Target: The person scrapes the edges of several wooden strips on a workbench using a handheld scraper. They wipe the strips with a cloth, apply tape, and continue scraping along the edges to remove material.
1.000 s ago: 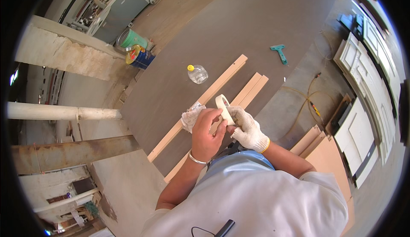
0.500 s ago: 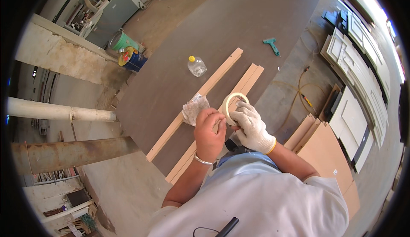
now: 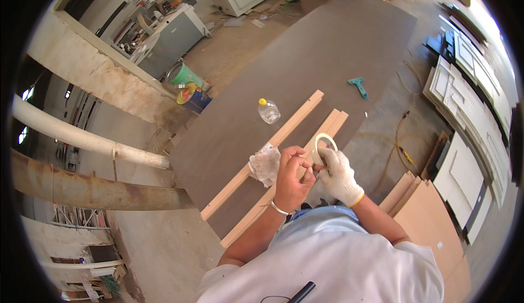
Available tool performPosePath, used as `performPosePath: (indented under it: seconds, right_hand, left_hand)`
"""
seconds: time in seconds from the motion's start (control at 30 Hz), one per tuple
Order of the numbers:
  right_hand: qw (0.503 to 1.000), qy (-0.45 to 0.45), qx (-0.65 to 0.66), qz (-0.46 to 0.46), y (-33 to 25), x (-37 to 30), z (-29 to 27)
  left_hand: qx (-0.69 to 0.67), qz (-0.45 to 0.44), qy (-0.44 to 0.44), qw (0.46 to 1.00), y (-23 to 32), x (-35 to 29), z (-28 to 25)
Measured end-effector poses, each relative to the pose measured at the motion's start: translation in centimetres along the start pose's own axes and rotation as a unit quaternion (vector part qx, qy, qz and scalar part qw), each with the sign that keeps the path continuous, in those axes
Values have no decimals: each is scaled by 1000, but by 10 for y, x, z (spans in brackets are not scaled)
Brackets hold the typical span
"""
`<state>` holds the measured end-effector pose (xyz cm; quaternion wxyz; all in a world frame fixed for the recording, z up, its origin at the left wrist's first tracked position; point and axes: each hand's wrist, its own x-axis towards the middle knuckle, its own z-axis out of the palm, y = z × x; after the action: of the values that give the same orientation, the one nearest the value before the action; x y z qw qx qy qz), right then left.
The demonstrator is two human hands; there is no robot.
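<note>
Looking first at the wide dark desk (image 3: 333, 46), then at pale wooden strips (image 3: 297, 116) slanting from its near end. Minding these, and the crumpled rag (image 3: 263, 168) over the left strip, as possible obstacles. Noticing a clear bottle (image 3: 271, 115) towards the left edge, a teal scraper (image 3: 359, 86) close to the right. Finding the tape roll (image 3: 315, 154) raised over the near end, clamped in the gloved right hand (image 3: 340, 180); unable to tell of any pinch by the bare left hand (image 3: 293, 182), curled just beside. Judging the roll light, fairly stiff, not fragile, perhaps sticky outside; best to grip by the side rims.
</note>
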<state>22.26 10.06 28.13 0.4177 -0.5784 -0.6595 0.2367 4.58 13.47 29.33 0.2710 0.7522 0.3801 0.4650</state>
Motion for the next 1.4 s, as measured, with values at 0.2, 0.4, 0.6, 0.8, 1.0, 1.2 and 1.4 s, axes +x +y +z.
performPosePath:
  seconds: [0.2, 0.4, 0.6, 0.8, 1.0, 1.2, 1.4]
  right_hand:
    - [995, 21, 99, 23, 22, 1, -46]
    - [990, 64, 67, -102, 49, 5, -74]
    - [998, 5, 47, -47, 69, 0, -106]
    - [982, -47, 160, 83, 79, -10, -123]
    - [957, -130, 177, 191, 82, -10, -135]
    - [971, -98, 133, 175, 83, -4, -139]
    - [947, -106, 160, 257, 114, 18, -116]
  left_hand:
    - [-59, -49, 2, 997, 18, 21, 40]
    - [-10, -23, -23, 999, 34, 40, 77]
    - [36, 27, -19, 999, 43, 44, 113]
    - [-129, -79, -26, 988, 48, 28, 137]
    - [-122, -90, -97, 984, 38, 38, 132]
    - [-84, -148, -124, 978, 31, 49, 139]
    - [-106, -138, -162, 971, -9, 65, 153]
